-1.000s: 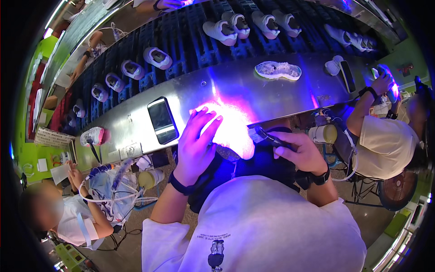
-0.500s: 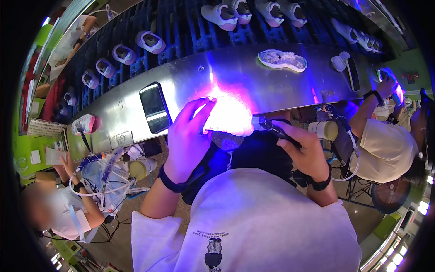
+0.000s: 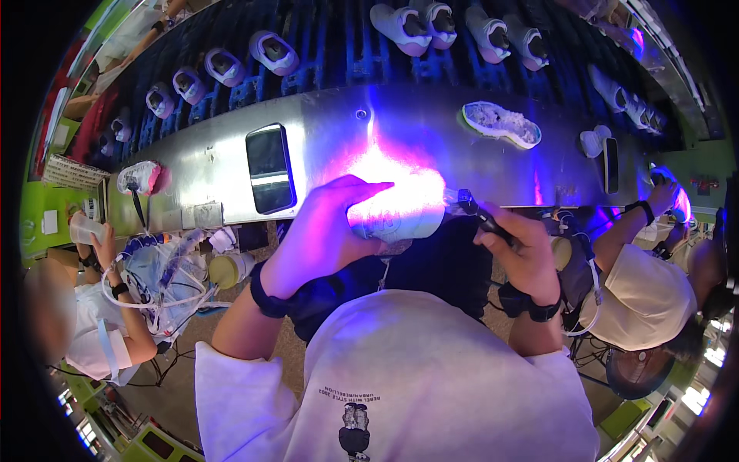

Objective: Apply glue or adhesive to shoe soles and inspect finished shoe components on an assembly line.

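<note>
A white shoe [image 3: 412, 219], washed out by bright violet light, is held over the near edge of the metal bench. My left hand [image 3: 327, 223] grips it from the left, fingers over its upper part and thumb along its lower side. Glare hides most of its shape. My right hand [image 3: 522, 250] is closed around the black handle of a brush [image 3: 485, 215]. The pale bristles point left and meet or nearly meet the shoe's right end; I cannot tell whether they touch.
On the metal bench [image 3: 212, 173] lie a phone [image 3: 271, 169], a shoe sole [image 3: 502, 125] and, left, a pale shoe part [image 3: 138, 177] with a brush on it. Behind runs a dark conveyor [image 3: 331, 61] carrying several sneakers [image 3: 273, 54]. People sit on both sides, one holding a cup [image 3: 86, 229].
The shoe has turned in my left hand, so its lower side now shows out of the glare. The brush stays at its right end. My view has shifted slightly.
</note>
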